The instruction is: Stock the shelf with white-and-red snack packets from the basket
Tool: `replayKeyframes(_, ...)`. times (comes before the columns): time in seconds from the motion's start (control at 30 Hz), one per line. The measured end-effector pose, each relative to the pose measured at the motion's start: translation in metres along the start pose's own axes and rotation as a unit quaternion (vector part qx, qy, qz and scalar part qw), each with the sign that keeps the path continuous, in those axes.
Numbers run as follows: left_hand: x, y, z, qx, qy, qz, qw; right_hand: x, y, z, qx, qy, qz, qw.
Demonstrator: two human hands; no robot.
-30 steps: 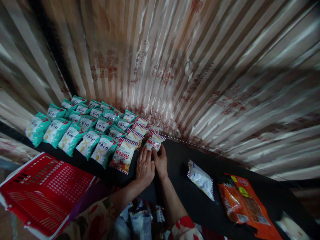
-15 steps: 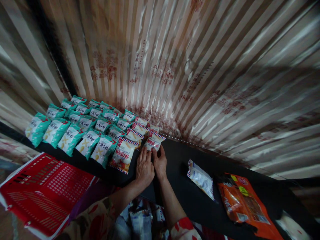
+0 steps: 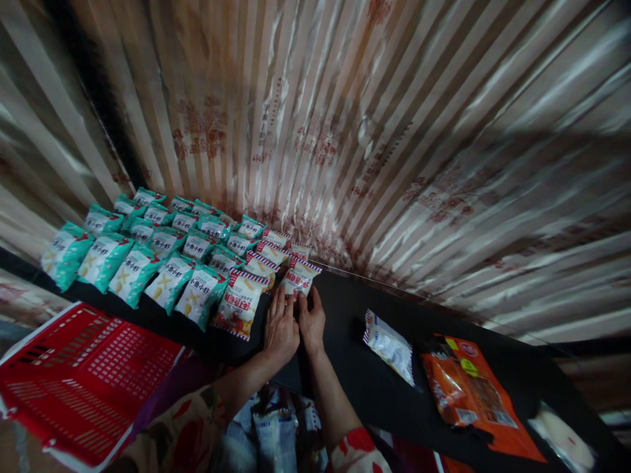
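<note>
My left hand (image 3: 280, 327) and my right hand (image 3: 311, 322) lie side by side on a black shelf (image 3: 345, 368), fingers stretched forward. Their fingertips touch the lower edge of a small red-and-white striped snack packet (image 3: 298, 278). To its left stands a larger red-striped packet (image 3: 240, 303), with a few more of that kind behind. Rows of several teal snack packets (image 3: 162, 279) fill the shelf's left part. Neither hand grips anything.
A red plastic basket (image 3: 83, 374) sits at the lower left. On the shelf to the right lie a silver-white packet (image 3: 389, 345), an orange packet (image 3: 473, 394) and a pale packet (image 3: 564, 437). A striped foil curtain (image 3: 394, 144) hangs behind. More packets (image 3: 276, 433) lie below my arms.
The view has shifted slightly; my hands stay at the striped packet with almost no movement.
</note>
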State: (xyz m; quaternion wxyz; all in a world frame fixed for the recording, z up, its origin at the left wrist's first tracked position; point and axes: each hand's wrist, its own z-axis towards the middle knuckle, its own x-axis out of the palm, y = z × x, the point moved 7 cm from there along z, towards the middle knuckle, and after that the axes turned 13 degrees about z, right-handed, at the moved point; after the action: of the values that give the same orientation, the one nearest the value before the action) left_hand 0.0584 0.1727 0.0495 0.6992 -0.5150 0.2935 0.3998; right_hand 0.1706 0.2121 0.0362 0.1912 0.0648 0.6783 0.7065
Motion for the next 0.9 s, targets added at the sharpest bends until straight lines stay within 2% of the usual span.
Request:
replayKeyframes(0.13,-0.003,-0.003,-0.001,0.02,0.0,-0.009,1.0,-0.008,-0.007,-0.008,-0.003,-0.032,-0.017,0.999)
replayKeyframes(0.37,-0.006,-0.015,-0.016,0.107,-0.011,-0.041,0.993,-0.018,-0.01,-0.032,-0.034,-0.056,-0.042,0.997)
replayKeyframes(0.77,-0.004,-0.004,-0.046,0.119,0.007,-0.033,0.992,-0.02,-0.008,-0.071,-0.046,-0.041,-0.05,0.997)
replayKeyframes(0.9,-0.007,-0.002,-0.064,0.128,0.011,-0.045,0.991,-0.021,-0.005,-0.09,-0.063,-0.032,-0.053,0.996)
